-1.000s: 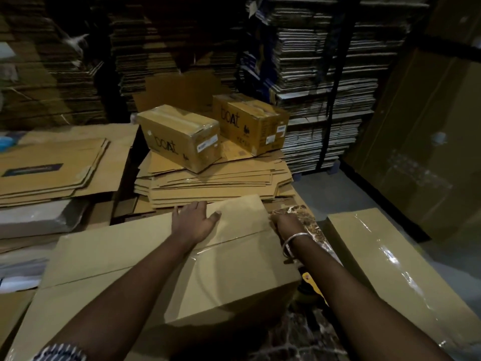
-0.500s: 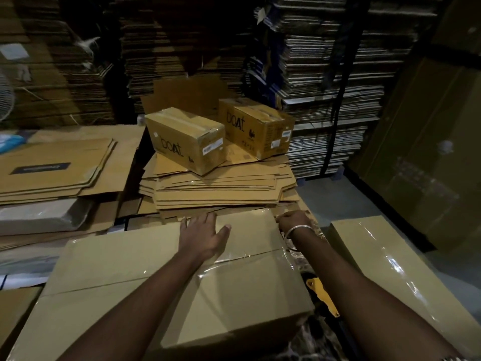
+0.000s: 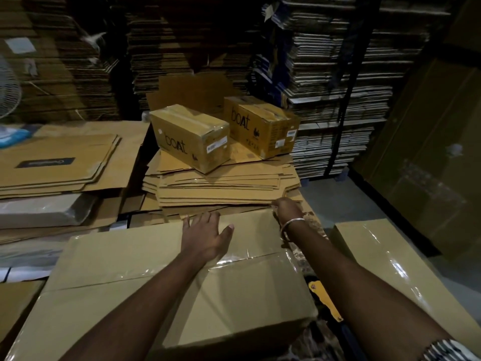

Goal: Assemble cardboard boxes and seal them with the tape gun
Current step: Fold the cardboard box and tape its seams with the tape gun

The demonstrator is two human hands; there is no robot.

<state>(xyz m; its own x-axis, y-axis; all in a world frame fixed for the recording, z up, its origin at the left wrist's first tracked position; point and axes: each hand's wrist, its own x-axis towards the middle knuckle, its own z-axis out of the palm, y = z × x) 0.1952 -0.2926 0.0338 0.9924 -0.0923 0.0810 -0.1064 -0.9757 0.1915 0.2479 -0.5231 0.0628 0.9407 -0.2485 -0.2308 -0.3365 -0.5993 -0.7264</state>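
Observation:
A large brown cardboard box (image 3: 117, 259) lies in front of me, its top flaps closed and a strip of clear tape (image 3: 260, 259) shining along the seam. My left hand (image 3: 205, 235) presses flat on the top near the far edge, fingers spread. My right hand (image 3: 286, 209), with a bangle on the wrist, is at the far right corner, and its fingers curl over that corner's edge. A yellow part, apparently the tape gun (image 3: 324, 299), shows beside the box's right side under my right forearm; most of it is hidden.
Two sealed "boat" boxes (image 3: 192, 136) (image 3: 263, 126) sit on a stack of flat cardboard (image 3: 221, 183) just beyond. More flattened boxes (image 3: 57, 162) pile up on the left. A plastic-wrapped bundle (image 3: 385, 261) lies at right. Tall cardboard stacks (image 3: 338, 87) fill the back.
My right hand has moved from the box's right side up to its far right corner. My left hand has slid a little farther along the top.

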